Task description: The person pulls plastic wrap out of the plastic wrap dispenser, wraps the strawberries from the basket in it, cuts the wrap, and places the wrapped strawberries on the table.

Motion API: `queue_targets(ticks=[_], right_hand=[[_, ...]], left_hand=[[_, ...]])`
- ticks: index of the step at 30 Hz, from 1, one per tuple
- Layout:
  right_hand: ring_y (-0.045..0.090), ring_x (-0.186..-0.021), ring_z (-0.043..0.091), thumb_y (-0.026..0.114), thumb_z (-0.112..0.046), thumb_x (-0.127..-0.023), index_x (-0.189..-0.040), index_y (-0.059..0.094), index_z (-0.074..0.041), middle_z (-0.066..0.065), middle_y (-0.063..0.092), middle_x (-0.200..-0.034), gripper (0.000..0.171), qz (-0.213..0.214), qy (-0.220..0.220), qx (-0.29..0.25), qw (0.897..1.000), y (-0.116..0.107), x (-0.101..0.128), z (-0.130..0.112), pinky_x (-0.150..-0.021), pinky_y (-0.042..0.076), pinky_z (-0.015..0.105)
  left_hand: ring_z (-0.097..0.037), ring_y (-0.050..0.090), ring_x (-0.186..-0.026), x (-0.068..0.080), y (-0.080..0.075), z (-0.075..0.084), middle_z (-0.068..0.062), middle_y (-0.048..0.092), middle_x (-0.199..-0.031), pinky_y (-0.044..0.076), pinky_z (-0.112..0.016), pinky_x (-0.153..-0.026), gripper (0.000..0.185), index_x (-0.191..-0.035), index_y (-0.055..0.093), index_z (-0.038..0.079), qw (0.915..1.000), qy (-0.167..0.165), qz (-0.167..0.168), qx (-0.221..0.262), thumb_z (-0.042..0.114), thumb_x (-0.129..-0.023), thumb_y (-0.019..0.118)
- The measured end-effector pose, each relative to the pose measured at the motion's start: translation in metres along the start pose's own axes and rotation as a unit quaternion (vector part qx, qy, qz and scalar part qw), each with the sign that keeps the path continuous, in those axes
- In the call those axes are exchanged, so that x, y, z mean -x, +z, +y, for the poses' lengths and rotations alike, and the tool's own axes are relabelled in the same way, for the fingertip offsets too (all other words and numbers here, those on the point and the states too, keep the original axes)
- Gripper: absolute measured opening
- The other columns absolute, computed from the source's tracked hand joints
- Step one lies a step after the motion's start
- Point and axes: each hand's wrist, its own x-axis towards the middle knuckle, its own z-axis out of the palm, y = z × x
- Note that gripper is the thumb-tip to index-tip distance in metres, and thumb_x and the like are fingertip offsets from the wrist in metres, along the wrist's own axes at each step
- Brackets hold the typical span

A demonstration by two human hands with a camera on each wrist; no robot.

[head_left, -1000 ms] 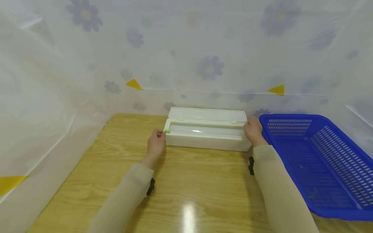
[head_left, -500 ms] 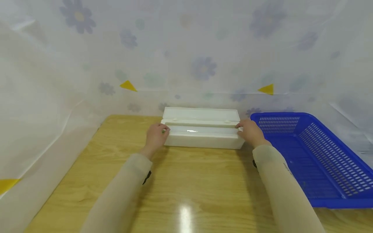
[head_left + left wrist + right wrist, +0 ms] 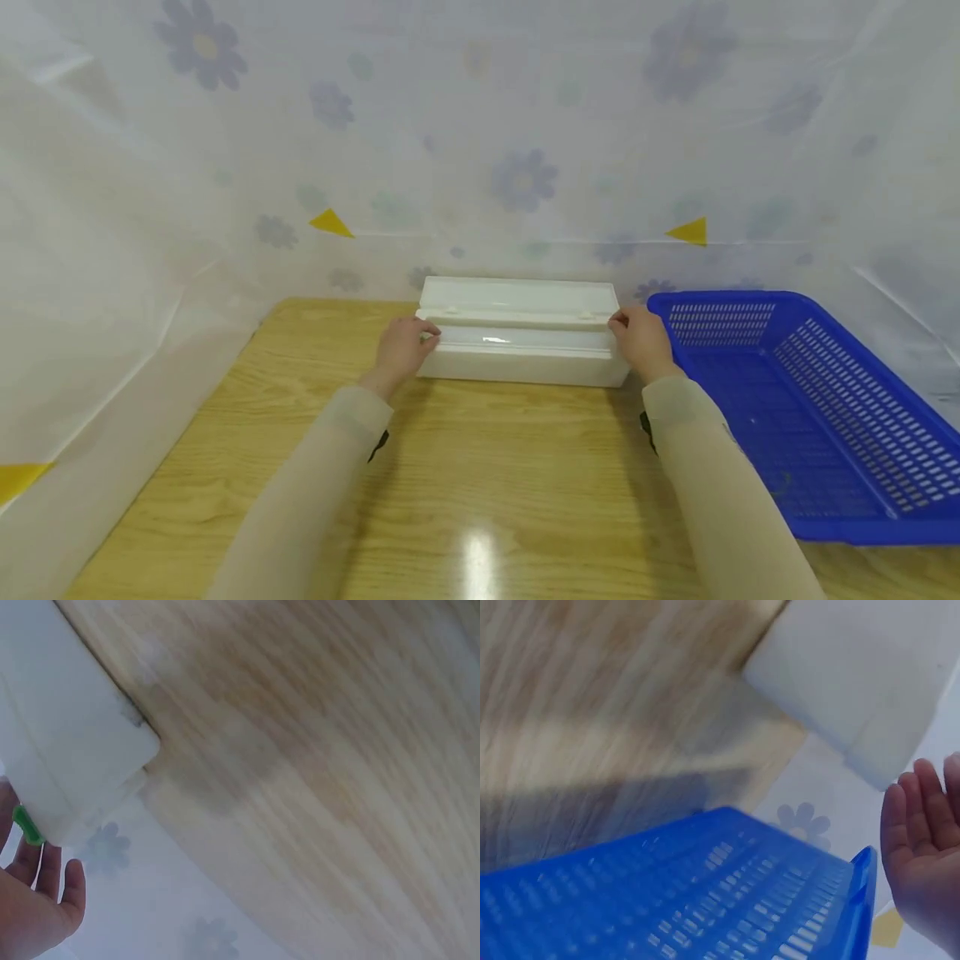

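Observation:
A long white box (image 3: pixel 517 367) with its lid (image 3: pixel 517 293) raised at the back stands at the table's far edge. It looks like a cling film dispenser. A shiny, pale roll (image 3: pixel 517 337) lies in its long opening. My left hand (image 3: pixel 401 350) touches the box's left top corner with bent fingers. Beside those fingers, the left wrist view shows a green slider (image 3: pixel 27 825). At the right top corner, my right hand (image 3: pixel 643 340) has thumb and finger close together. Whether either hand pinches clear film or the box edge cannot be told.
A blue perforated basket (image 3: pixel 810 417) stands close to my right forearm. The wooden table (image 3: pixel 480 467) stretches before the box. Behind rises a white flowered sheet (image 3: pixel 525 125) with yellow triangles on it.
Over the last second both hands have moved from the box's ends onto its top corners, and my left hand now covers the green slider in the head view. The last half second shows little movement.

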Motion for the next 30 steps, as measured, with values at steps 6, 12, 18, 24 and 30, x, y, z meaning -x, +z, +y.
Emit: queue_targets(ticks=[6,12,18,24,30], right_hand=[[0.055,-0.094,0.037,0.046,-0.015,-0.098,-0.106,0.058,0.005,0.025,0.060,-0.104,0.025,0.012,0.041,-0.039,0.998,-0.005,-0.003,-0.002,-0.081,0.045,0.047],[0.054,-0.097,0.037,0.045,-0.015,-0.098,-0.107,0.058,0.006,0.026,0.059,-0.106,0.026,0.028,0.056,-0.064,0.996,-0.013,-0.006,-0.003,-0.084,0.044,0.048],[0.054,-0.096,0.037,0.045,-0.015,-0.098,-0.108,0.058,0.007,0.027,0.059,-0.106,0.027,0.036,0.056,-0.072,0.995,-0.015,-0.008,-0.003,-0.085,0.045,0.048],[0.054,-0.098,0.038,0.047,-0.016,-0.097,-0.107,0.059,0.007,0.027,0.059,-0.106,0.028,0.043,0.060,-0.081,0.994,-0.017,-0.012,-0.004,-0.087,0.044,0.048],[0.058,-0.098,0.031,0.046,-0.015,-0.098,-0.110,0.055,0.008,0.026,0.059,-0.111,0.028,0.020,0.086,-0.160,0.983,-0.019,-0.013,-0.009,-0.085,0.049,0.039]], left_hand=[[-0.033,0.051,-0.120,-0.007,-0.003,0.001,-0.011,0.065,-0.118,0.040,-0.047,-0.102,0.023,-0.106,0.070,0.013,0.9988,0.025,-0.031,-0.028,0.026,-0.092,0.059],[-0.033,0.056,-0.107,-0.011,0.000,0.005,-0.010,0.067,-0.106,0.045,-0.045,-0.093,0.023,-0.097,0.072,0.013,0.9980,0.040,-0.027,-0.041,0.031,-0.091,0.061],[-0.029,0.061,-0.094,-0.013,-0.001,0.009,-0.010,0.068,-0.099,0.048,-0.042,-0.085,0.020,-0.097,0.071,0.009,0.9972,0.053,-0.022,-0.050,0.024,-0.093,0.058],[-0.022,0.063,-0.078,-0.013,-0.008,0.005,-0.008,0.071,-0.091,0.050,-0.036,-0.073,0.017,-0.094,0.069,0.007,0.9955,0.086,0.020,-0.035,0.019,-0.093,0.058],[-0.024,0.061,-0.076,-0.014,-0.014,0.004,-0.011,0.068,-0.089,0.049,-0.037,-0.071,0.020,-0.097,0.066,0.004,0.9940,0.087,0.063,0.017,0.020,-0.095,0.054]])
